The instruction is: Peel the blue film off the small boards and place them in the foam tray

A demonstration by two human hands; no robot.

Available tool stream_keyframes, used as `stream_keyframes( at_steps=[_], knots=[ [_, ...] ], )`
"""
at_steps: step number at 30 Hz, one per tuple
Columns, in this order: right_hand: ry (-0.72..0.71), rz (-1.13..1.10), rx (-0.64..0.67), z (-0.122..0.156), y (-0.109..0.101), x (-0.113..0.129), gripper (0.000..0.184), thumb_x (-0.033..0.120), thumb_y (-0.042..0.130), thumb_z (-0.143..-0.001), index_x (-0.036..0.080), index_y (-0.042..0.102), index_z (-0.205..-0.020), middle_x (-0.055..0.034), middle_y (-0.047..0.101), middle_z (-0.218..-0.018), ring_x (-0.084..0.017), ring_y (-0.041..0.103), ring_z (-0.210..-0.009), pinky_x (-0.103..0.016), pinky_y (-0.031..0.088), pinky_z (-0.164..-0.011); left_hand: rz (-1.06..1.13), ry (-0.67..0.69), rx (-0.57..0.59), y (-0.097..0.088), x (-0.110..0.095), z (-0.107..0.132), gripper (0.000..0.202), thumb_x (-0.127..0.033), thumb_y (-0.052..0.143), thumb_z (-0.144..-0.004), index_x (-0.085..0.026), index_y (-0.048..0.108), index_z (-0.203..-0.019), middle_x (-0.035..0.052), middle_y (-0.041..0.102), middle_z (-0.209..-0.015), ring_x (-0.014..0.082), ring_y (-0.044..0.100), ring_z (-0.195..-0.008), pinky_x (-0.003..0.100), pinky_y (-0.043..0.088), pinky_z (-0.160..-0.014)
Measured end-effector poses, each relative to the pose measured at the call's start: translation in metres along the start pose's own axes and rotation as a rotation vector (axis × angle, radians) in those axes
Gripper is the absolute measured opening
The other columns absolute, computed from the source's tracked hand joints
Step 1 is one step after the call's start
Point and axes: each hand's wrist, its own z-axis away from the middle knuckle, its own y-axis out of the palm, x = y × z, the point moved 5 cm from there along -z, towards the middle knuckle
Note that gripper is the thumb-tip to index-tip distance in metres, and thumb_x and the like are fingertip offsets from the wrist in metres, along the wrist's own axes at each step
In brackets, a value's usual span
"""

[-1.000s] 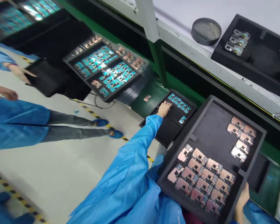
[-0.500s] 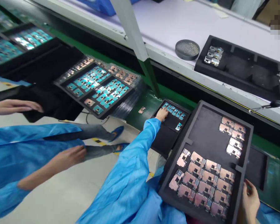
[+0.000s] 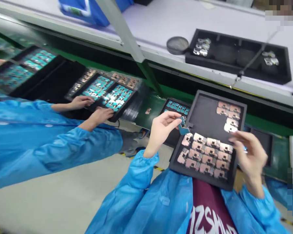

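My left hand (image 3: 164, 128) pinches a teal circuit board (image 3: 184, 127) between thumb and fingertips, above the left edge of a black foam tray (image 3: 202, 113). Copper-coloured circuit boards (image 3: 210, 151) fill the tray's near half in rows, and several more lie in its far right corner. My right hand (image 3: 251, 154) is over the tray's right edge, fingers apart and slightly blurred, beside the silvery boards (image 3: 230, 125). A small bluish glint shows between its fingers; I cannot make out what it is. Behind my left hand, a smaller black tray (image 3: 169, 138) holds teal boards (image 3: 177, 106).
To the left, a co-worker's hands (image 3: 100, 115) are at another tray of teal boards (image 3: 117, 97). A loose copper board (image 3: 148, 111) lies on the green bench. On the white shelf stand a round dish (image 3: 177, 45) and a black parts tray (image 3: 234, 66). A slanted post (image 3: 127, 35) rises nearby.
My left hand has moved from the smaller tray to the large one, with a teal board in it. My right hand has risen from the tray's side. The co-worker's hands have reached their tray.
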Motion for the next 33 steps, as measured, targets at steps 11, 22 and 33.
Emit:
stream_keyframes(
  at_steps=[11,22,33],
  knots=[
    [0.241,-0.437,0.385,-0.001,0.055,0.01,0.043,0.059,0.088,-0.089,0.02,0.078,-0.102,-0.0043,0.081,-0.096,-0.015,0.072,-0.07,-0.026,0.061,-0.06,-0.016,-0.023,0.117,0.101,-0.018,0.069,0.015,-0.037,0.086,-0.09,-0.022,0.084,-0.091,0.0039,0.083,-0.091,0.0214,0.079,-0.085,0.031,0.065,-0.079],
    [0.162,-0.389,0.077,0.003,0.045,-0.001,0.042,0.058,0.062,-0.109,0.02,0.075,-0.097,-0.0023,0.075,-0.086,-0.015,0.07,-0.072,-0.03,0.062,-0.071,0.054,-0.071,0.142,0.125,-0.008,0.088,0.019,-0.039,0.084,-0.091,-0.021,0.078,-0.094,0.0032,0.08,-0.092,0.0201,0.079,-0.087,0.03,0.066,-0.081],
    [-0.358,0.098,-0.097,0.01,0.019,0.008,0.022,0.022,0.07,-0.106,0.032,0.082,-0.122,-0.0078,0.074,-0.113,-0.024,0.069,-0.104,-0.041,0.062,-0.088,0.119,-0.155,0.145,0.135,-0.001,0.089,0.029,-0.044,0.087,-0.09,-0.021,0.084,-0.107,0.0061,0.083,-0.104,0.0224,0.079,-0.091,0.033,0.071,-0.076]
  ],
)
